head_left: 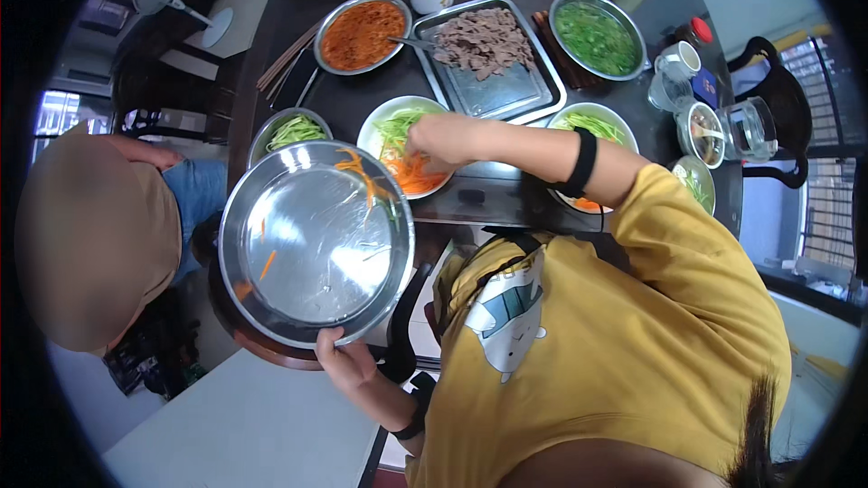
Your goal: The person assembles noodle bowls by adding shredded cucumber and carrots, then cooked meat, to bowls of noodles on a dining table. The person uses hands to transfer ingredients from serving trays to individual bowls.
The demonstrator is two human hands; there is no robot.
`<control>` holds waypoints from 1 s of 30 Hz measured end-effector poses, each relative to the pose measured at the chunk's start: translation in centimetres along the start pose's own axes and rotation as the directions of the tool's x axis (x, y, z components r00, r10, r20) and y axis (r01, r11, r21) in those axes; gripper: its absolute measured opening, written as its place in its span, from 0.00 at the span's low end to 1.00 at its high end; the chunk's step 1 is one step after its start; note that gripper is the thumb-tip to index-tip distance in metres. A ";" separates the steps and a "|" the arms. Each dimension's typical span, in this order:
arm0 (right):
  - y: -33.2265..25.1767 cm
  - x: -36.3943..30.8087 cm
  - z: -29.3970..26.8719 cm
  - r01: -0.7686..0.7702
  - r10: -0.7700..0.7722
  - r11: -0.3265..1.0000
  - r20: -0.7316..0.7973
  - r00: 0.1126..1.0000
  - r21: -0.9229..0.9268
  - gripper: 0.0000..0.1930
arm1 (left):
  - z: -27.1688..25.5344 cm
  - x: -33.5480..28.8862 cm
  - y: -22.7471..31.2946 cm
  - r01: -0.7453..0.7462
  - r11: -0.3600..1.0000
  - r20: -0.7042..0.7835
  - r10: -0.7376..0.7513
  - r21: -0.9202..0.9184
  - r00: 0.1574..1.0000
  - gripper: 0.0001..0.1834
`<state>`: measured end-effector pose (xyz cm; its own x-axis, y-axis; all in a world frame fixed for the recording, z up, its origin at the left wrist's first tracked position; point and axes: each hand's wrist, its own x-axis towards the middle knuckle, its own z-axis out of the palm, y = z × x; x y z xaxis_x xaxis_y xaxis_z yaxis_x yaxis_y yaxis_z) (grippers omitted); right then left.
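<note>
My left hand (346,360) grips the near rim of a wide stainless steel basin (312,285), thumb on its edge. The basin is tilted and holds only a few stray carrot shreds (269,264). My right hand (445,140) reaches into a white bowl (370,130) at the table's near edge, fingers closed on shredded carrot (418,179). Green cucumber shreds (395,123) lie in the same bowl. Partly behind my right forearm is a second white bowl (628,131) with cucumber and carrot shreds. Next to the basin's far rim sits a small metal bowl (258,146) of cucumber shreds.
Farther back are a bowl of red sauce (363,33), a metal tray (502,98) of sliced meat, and a basin of green soup (597,36). Mugs, glass jugs (749,126) and a red-lidded jar (696,32) crowd the right side. Another person (136,217) is at the left.
</note>
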<state>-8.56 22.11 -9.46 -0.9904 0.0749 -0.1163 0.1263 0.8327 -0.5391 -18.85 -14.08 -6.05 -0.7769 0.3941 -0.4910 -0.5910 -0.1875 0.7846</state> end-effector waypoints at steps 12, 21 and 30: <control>-4.4 2.0 0.4 -0.018 -0.055 0.972 -0.299 0.953 -0.235 0.19 | 3.0 0.1 -1.3 0.062 0.998 -0.030 -0.062 -0.008 0.998 0.31; -2.2 2.9 1.3 -0.179 0.186 0.982 -0.255 0.949 0.054 0.13 | 1.8 1.1 -1.4 0.004 0.999 -0.099 -0.009 -0.043 0.995 0.32; -1.6 1.1 -1.5 -0.033 0.012 0.990 -0.152 0.988 -0.138 0.14 | 0.5 1.3 -1.6 0.003 0.985 -0.119 -0.023 -0.170 0.993 0.33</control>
<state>-9.91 21.72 -7.46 -0.9859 0.1674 0.0054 0.1501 0.8976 -0.4144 -18.82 -12.83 -7.71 -0.7833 0.2884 -0.5506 -0.6213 -0.3368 0.7075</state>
